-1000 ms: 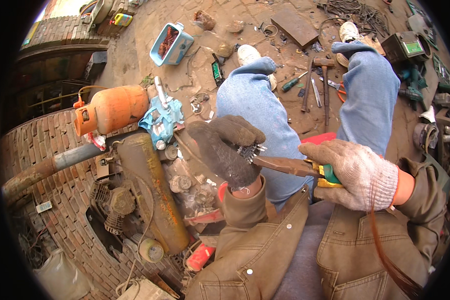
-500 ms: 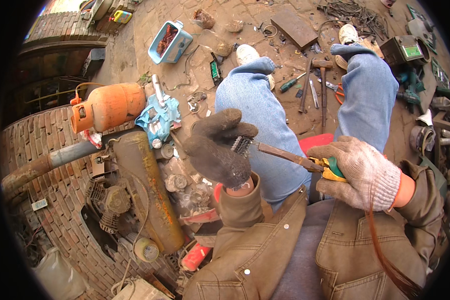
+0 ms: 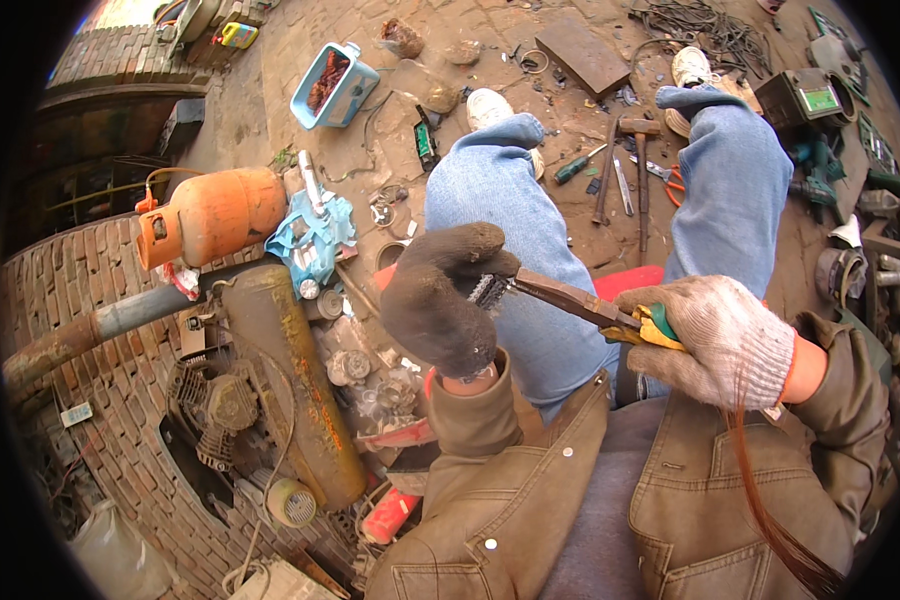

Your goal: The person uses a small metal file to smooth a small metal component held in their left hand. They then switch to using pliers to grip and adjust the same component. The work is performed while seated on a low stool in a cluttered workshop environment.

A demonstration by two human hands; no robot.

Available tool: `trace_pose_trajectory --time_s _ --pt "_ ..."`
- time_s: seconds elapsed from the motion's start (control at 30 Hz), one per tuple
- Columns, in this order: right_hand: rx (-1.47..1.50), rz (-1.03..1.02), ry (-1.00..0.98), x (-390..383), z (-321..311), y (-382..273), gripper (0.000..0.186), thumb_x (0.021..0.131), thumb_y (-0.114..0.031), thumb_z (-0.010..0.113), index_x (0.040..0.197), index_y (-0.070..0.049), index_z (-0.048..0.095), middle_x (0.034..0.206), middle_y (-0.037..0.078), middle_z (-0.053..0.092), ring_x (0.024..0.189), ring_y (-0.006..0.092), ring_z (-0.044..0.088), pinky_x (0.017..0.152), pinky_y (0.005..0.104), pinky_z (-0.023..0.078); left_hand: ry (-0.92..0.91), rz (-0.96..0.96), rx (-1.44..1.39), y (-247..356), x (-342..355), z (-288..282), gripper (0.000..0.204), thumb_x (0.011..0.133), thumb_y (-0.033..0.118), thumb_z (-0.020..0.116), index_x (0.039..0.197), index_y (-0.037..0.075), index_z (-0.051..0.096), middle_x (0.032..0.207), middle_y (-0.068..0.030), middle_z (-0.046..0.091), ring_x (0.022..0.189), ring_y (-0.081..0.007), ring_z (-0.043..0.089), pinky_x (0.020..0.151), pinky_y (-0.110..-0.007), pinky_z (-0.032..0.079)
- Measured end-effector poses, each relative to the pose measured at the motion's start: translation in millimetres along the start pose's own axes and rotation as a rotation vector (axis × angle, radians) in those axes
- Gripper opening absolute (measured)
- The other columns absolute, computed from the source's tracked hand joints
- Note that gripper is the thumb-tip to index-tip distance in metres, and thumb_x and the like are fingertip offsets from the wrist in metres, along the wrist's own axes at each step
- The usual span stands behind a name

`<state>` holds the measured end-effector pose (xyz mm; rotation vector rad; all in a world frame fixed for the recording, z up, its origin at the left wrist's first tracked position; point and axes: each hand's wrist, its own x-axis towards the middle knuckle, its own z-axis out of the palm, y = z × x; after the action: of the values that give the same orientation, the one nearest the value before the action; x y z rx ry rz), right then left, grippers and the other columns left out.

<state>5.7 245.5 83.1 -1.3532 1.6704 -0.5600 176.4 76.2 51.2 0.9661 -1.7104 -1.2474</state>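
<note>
Since the frame half a second back, my left hand (image 3: 448, 300) has lifted slightly toward the middle of the picture and curled tighter, and the pliers have swung up with it. That hand wears a dark glove and is closed around a small grey, ridged metal piece (image 3: 489, 290), of which only a sliver shows between thumb and fingers. My right hand (image 3: 715, 335), in a pale knit glove at centre right, is wrapped shut around the yellow and green grips of the long-nose pliers (image 3: 570, 300). Their rusty nose points left and meets the metal piece; I think the tips are biting on it, though the glove hides the exact contact.

As for progress, I judge the work to be mid-way: the piece is held and the tool is on it, but nothing looks pulled free or set aside yet. A bundle of thin reddish wire (image 3: 770, 500) trails down from the right hand to the lower right.

Further out, both knees in blue jeans sit above the hands, with a red seat edge between them. An orange gas cylinder (image 3: 215, 215) lies at the upper left, a rusty yellow tank (image 3: 295, 385) below it, a light blue tray (image 3: 335, 85) at the top, and a hammer (image 3: 640, 170) among loose tools on the ground at upper right.
</note>
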Motion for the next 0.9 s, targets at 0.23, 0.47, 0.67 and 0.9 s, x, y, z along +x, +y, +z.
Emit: trace_pose_trajectory --time_s 0.23,0.47,0.67,0.9 --pt "-0.076 0.054 -0.041 1 -2 -4 0.041 0.087 -0.029 0.070 0.116 -0.002 0.064 0.083 0.022 0.068 0.081 0.0413 0.066 0.072 0.0473 0.053 -0.071 0.023 -0.088 1 -1 1 0.075 0.102 0.063 0.037 0.095 -0.005 0.067 0.076 -0.0141 0.068 0.062 -0.0187 0.067 0.055 -0.025 0.053" --pt "-0.114 0.000 -0.013 2 0 -4 0.036 0.089 -0.035 0.069 0.105 -0.004 0.067 0.073 0.020 0.066 0.070 0.0399 0.066 0.064 0.0469 0.054 -0.103 -0.013 -0.214 -8 1 1 0.078 0.101 0.065 0.038 0.096 -0.006 0.066 0.084 -0.0157 0.069 0.062 -0.0204 0.067 0.056 -0.028 0.053" --pt "-0.093 -0.019 -0.005 1 1 1 0.034 0.089 -0.036 0.070 0.095 -0.002 0.069 0.069 0.021 0.064 0.066 0.0411 0.065 0.061 0.0470 0.053 -0.145 -0.001 -0.197 -10 1 -1 0.080 0.099 0.068 0.038 0.099 -0.007 0.066 0.086 -0.0163 0.069 0.063 -0.0209 0.068 0.056 -0.027 0.053" --pt "-0.021 -0.030 -0.046 0 0 3 0.032 0.090 -0.033 0.069 0.096 -0.001 0.068 0.070 0.022 0.063 0.067 0.0424 0.063 0.060 0.0474 0.051 -0.155 -0.108 -0.184 -10 2 -5 0.082 0.099 0.068 0.037 0.102 -0.009 0.065 0.085 -0.0161 0.069 0.064 -0.0195 0.069 0.055 -0.028 0.055"
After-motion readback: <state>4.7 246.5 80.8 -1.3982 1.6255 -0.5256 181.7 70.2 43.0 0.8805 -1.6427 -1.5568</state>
